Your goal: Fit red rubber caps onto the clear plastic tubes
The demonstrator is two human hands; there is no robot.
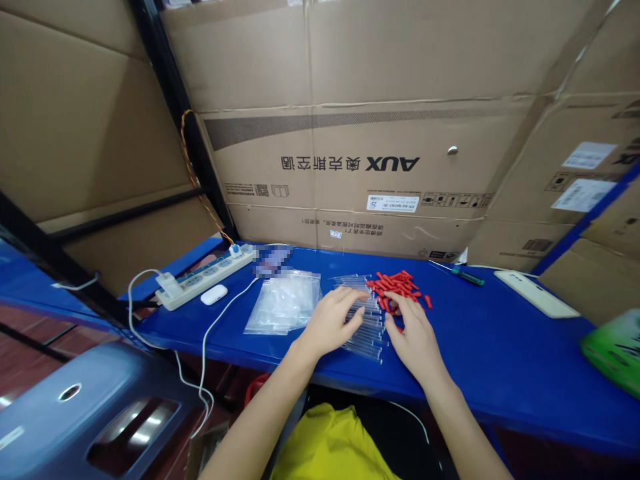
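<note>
A loose row of clear thin tubes point(369, 329) lies on the blue tabletop. My left hand point(334, 321) rests over the left part of that row, fingers bent and thumb apart, with nothing visible between them. Behind and to the right of the tubes is a heap of small red rubber bulbs point(399, 283). My right hand point(413, 332) is at the near edge of this heap, its thumb and fingers spread. A red bulb shows beside the right thumb; whether the fingertips touch it, I cannot tell.
Clear plastic bags point(284, 303) lie left of the tubes. Farther left are a white power strip point(210, 275), a small white case point(214, 295) and cables. A screwdriver point(468, 276), a pale flat bar point(536, 293) and a green package point(615, 353) are at right. Cardboard point(350, 133) walls the back.
</note>
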